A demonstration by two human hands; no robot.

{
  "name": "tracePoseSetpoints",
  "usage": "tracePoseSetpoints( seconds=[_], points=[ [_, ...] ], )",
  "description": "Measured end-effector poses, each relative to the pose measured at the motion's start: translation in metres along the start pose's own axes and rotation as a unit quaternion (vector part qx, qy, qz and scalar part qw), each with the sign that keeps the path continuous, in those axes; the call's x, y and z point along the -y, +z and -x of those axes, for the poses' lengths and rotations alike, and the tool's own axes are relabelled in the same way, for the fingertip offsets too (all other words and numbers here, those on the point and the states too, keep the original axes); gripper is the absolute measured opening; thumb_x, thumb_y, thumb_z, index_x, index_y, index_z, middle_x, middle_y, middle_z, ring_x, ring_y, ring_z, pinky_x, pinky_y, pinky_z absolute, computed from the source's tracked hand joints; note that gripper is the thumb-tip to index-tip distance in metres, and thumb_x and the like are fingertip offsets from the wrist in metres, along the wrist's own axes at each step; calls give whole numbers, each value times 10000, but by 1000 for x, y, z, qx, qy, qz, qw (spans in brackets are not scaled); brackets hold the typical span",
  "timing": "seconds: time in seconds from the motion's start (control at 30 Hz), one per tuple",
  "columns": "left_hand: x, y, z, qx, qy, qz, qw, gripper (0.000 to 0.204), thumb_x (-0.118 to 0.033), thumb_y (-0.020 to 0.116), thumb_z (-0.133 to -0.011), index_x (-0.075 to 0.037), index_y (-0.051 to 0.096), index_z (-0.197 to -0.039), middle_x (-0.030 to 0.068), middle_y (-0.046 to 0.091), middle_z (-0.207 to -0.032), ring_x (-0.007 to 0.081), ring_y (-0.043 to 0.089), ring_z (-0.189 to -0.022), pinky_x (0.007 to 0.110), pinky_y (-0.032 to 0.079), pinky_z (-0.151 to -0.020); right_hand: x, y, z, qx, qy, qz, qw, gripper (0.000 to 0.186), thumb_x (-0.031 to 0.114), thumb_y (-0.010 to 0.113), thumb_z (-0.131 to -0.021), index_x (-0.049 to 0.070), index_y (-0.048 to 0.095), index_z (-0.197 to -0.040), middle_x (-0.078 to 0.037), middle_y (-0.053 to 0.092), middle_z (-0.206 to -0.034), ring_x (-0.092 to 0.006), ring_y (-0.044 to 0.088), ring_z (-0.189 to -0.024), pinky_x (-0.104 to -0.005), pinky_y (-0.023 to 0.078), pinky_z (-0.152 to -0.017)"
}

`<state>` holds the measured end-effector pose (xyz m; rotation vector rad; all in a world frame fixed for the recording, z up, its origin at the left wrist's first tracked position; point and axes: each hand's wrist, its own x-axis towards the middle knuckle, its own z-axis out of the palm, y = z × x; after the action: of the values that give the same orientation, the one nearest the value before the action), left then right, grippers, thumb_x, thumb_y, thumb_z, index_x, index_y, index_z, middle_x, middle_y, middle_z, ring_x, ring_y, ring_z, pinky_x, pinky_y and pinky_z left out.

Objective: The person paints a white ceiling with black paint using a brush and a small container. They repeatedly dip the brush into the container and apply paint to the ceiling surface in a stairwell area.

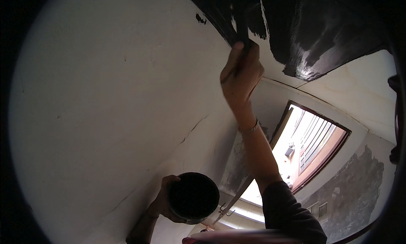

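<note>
My right hand [244, 70] is raised high, its fingers wrapped round a dark paintbrush [242, 30]. The brush reaches up to the edge of a black painted area [321, 28], and its tip blends into the black. Lower down, my left hand [163, 201] grips the side of a round tub [193, 197]. The tub's inside looks black, so the level of what it holds cannot be made out.
A pale wall [97, 96] with thin cracks fills the left side. Behind my right arm stands an open doorway [313, 138] with bright light and bars beyond. Bare grey patches [355, 189] mark the wall at lower right.
</note>
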<state>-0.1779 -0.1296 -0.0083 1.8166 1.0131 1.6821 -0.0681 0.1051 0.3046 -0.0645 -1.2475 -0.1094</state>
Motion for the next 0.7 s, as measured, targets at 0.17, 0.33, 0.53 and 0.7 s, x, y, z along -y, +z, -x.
tracePoseSetpoints(
  seconds=[0.17,0.33,0.53,0.7],
  points=[
    [2,1,-6,10,1,3,1000,1325,-250,1026,-365,-171,238,-1428,141,416,-1417,311,414,-1335,479,329,-1115,-87,1,16,-17,27,56,998,255,193,503,-1035,1,541,-872,-102,497,-527,-200,482,-391,-317,362,-414],
    [2,1,-9,22,6,1,1000,1326,-243,1026,-365,-171,238,-1429,144,411,-1426,313,408,-1344,478,326,-1118,-129,-18,76,3,161,82,983,306,194,500,-1034,-3,548,-805,-109,520,-532,-225,513,-409,-330,384,-428],
    [0,0,-11,34,4,-1,999,1328,-234,1027,-364,-171,237,-1429,146,406,-1436,316,400,-1354,476,322,-1122,-119,-22,90,8,264,91,960,363,210,501,-1036,-28,569,-769,-157,562,-592,-259,535,-480,-357,426,-486],
    [3,1,-10,37,-7,-6,999,1329,-227,1027,-363,-172,236,-1429,148,402,-1445,318,394,-1363,475,319,-1126,-81,-1,17,-39,267,-35,962,312,197,512,-1016,-30,581,-813,-96,521,-639,-181,483,-537,-329,373,-495]
  ],
)
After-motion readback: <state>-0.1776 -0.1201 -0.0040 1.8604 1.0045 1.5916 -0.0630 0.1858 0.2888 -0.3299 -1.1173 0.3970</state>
